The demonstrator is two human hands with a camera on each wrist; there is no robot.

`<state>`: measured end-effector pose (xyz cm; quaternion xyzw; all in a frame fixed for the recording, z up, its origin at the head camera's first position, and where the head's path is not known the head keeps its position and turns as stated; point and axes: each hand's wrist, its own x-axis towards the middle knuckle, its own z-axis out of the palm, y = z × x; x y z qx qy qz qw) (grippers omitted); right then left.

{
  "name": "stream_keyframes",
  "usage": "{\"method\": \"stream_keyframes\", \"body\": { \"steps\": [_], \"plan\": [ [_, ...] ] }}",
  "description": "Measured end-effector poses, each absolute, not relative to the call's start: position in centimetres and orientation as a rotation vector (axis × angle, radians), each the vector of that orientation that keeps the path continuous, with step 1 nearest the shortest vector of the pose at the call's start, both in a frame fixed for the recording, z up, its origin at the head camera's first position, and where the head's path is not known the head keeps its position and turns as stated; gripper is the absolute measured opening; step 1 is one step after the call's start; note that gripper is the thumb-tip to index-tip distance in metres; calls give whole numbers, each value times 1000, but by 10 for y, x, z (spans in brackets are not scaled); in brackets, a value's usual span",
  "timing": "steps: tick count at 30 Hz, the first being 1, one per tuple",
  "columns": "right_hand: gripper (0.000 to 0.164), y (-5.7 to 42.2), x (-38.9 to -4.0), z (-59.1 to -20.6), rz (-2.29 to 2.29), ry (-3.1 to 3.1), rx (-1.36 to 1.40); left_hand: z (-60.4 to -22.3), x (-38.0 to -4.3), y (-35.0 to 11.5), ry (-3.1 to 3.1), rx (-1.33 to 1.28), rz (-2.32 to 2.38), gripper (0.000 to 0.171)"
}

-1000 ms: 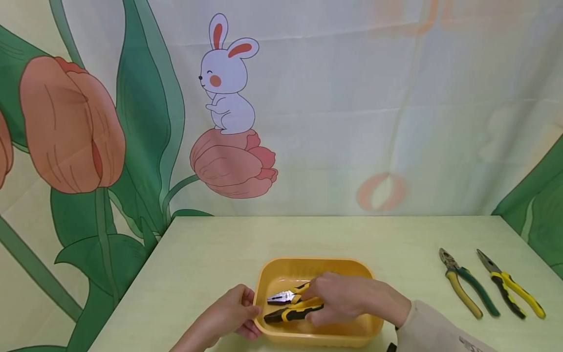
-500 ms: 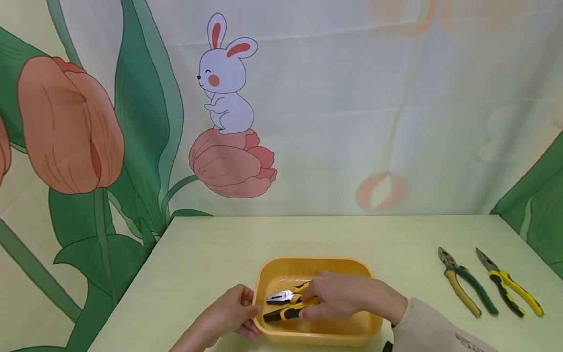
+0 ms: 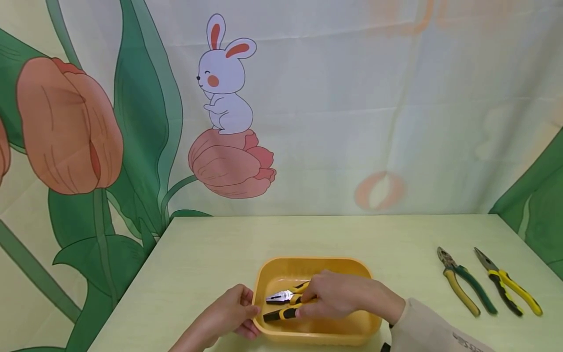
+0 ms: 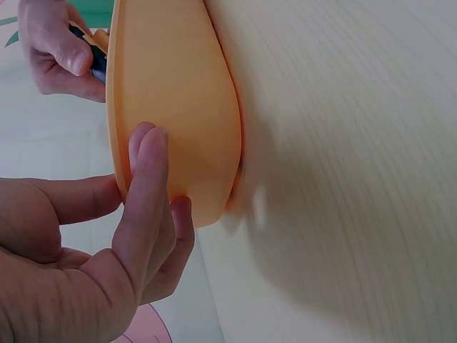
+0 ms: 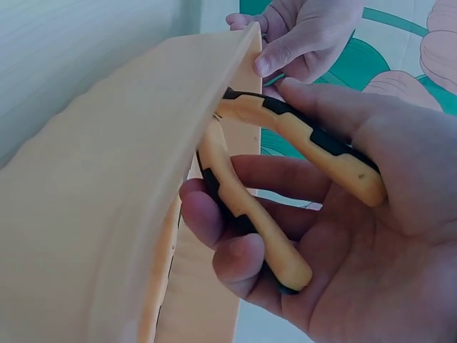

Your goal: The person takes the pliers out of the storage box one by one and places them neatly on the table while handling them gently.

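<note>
My left hand (image 3: 230, 310) pinches the left end of a yellow-orange plastic tray (image 3: 316, 338), thumb at the rim and fingers against the outside wall. Inside the tray lie combination pliers with silver jaws (image 3: 280, 297) and yellow-black handles. Nearer to me are pliers with dark jaws (image 3: 277, 316), gripped in my right hand (image 3: 340, 295), which reaches in from the right. The right wrist view shows their yellow-black handles (image 5: 260, 229) spread apart, the thumb along one and curled fingers around the other. In the head view, my right hand hides most of the handles.
Pliers with green and tan handles (image 3: 470, 288) and long-nose pliers with yellow-black handles (image 3: 506, 283) lie to the right on the pale table (image 3: 211, 254). A curtain (image 3: 316, 122) printed with tulips and a rabbit hangs behind the table's back edge.
My right hand has shifted slightly left, its thumb closer to the dark jaws. Those pliers have tipped and look narrower from above. My left hand has stayed at the tray's end.
</note>
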<state>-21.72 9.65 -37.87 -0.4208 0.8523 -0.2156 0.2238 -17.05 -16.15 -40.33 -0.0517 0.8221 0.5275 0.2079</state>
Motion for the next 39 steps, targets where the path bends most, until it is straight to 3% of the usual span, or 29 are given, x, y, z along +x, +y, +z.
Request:
{"method": "stream_keyframes", "body": {
  "steps": [13,23,39],
  "plan": [
    [36,94,-217,-376,-604,2321,-1060,-406,-169,-163,2283,-124,1498,18],
    [44,97,-216,-380,-642,2317,-1057,-406,-169,-163,2283,-121,1501,18],
    [40,105,-214,-387,-640,2321,-1173,-405,-169,-163,2276,-133,1491,18]
  ]
}}
